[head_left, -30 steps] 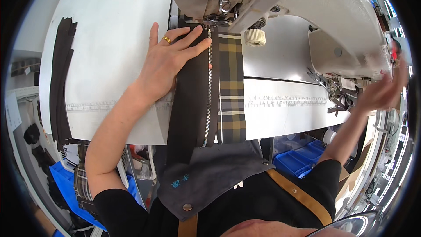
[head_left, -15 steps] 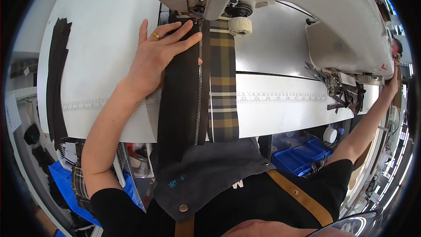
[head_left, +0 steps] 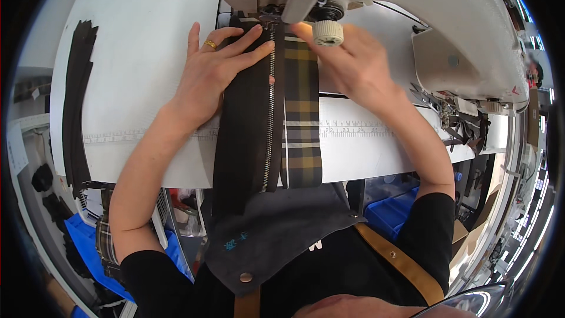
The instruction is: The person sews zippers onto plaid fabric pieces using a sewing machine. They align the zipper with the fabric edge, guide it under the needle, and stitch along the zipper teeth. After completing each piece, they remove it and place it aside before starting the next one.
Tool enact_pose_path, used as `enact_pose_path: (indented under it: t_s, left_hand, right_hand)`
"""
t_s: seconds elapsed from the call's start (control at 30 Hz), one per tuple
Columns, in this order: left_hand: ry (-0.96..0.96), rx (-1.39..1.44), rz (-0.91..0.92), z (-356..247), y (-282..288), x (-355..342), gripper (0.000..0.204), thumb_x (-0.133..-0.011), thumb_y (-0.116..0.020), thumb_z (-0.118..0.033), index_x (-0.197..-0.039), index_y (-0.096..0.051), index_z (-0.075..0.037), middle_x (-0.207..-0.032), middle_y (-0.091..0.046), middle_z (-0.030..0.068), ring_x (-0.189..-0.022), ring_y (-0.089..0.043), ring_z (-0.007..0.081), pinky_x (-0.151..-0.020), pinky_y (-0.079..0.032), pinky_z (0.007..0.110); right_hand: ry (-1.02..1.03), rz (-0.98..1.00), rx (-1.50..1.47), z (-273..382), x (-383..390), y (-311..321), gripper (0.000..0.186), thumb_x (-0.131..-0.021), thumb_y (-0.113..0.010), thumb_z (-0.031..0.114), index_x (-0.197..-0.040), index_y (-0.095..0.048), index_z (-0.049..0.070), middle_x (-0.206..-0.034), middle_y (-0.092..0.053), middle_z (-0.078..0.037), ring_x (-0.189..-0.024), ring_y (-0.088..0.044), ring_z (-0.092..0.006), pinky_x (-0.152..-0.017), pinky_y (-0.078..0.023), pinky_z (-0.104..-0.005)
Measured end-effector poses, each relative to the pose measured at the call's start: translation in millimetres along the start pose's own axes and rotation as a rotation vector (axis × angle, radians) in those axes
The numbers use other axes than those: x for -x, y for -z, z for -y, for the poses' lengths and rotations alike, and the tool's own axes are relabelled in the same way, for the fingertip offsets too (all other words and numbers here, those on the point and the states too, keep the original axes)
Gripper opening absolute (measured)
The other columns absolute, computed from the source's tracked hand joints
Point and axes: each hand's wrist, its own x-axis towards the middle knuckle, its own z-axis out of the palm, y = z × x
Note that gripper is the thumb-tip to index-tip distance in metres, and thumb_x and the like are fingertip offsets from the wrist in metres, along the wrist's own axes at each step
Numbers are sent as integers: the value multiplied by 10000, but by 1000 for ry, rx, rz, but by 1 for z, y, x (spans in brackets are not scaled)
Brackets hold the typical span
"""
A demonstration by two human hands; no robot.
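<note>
A long metal zipper (head_left: 270, 118) on black tape runs front to back beside a black fabric strip (head_left: 242, 135). To its right lies a plaid fabric strip (head_left: 303, 118) in grey, yellow and white. My left hand (head_left: 213, 73), with a ring on it, rests on the black strip with fingers spread, its fingertips near the zipper's far end. That end sits under the needle area (head_left: 271, 16) of a sewing machine (head_left: 465, 17). My right hand (head_left: 360, 70) is by the white knob (head_left: 328, 33), its fingers blurred and partly hidden, a fingertip near the plaid strip's far end.
The white table (head_left: 141, 106) has a ruler (head_left: 365, 129) printed along it. Black strips (head_left: 77, 106) lie at the left. Scissors (head_left: 421, 94) and dark scraps (head_left: 471, 126) are at the right. Blue bins (head_left: 388, 209) stand below the table edge.
My right hand has come from the machine's far right end to the needle area. The left hand stays on the black strip.
</note>
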Motion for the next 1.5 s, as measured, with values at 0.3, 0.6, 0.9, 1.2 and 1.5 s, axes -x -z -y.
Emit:
enact_pose_path:
  t_s: [0.3, 0.6, 0.9, 1.2, 1.5]
  left_hand:
    - [2, -42, -16, 2, -4, 1, 471, -755, -666, -281, -1217, -608, -215, -1306, -546, 43, -1152, -495, 267, -1061, -115, 574]
    - [4, -31, -25, 0, -2, 0, 476, -743, -684, -299, -1206, -616, -213, -1292, -557, 54, -1156, -497, 267, -1061, -119, 573]
    - [-13, -30, -42, 1, -3, 2, 452, -752, -682, -310, -1191, -624, -219, -1277, -568, 48, -1164, -498, 262, -1057, -119, 591]
    - [-7, -4, -20, 2, -2, -1, 421, -779, -635, -288, -1195, -622, -226, -1304, -546, 40, -1201, -471, 267, -1061, -90, 614]
    - [-17, -42, -10, 8, -8, 4, 418, -801, -613, -261, -1217, -607, -222, -1310, -541, 42, -1202, -469, 265, -1073, -94, 595]
  right_hand:
    - [-116, 67, -92, -3, 6, -33, 181, -769, -608, 86, -949, -592, 101, -645, -561, -54, -549, -576, -242, -509, -437, -352]
    - [-207, 101, 157, -20, 3, -41, 101, -830, -564, 164, -770, -539, 87, -595, -593, -53, -513, -574, -243, -485, -429, -350]
    - [-283, 21, 34, -14, 7, -37, 157, -809, -602, 186, -729, -524, 76, -606, -588, -75, -535, -571, -277, -489, -443, -377]
    - [-304, 51, 34, -16, 5, -34, 99, -797, -605, 140, -763, -534, 79, -619, -572, -84, -554, -569, -282, -501, -445, -394]
    - [-188, 118, -93, 20, 8, -28, 384, -761, -637, 55, -1125, -643, 177, -687, -476, -31, -576, -531, -205, -504, -444, -325]
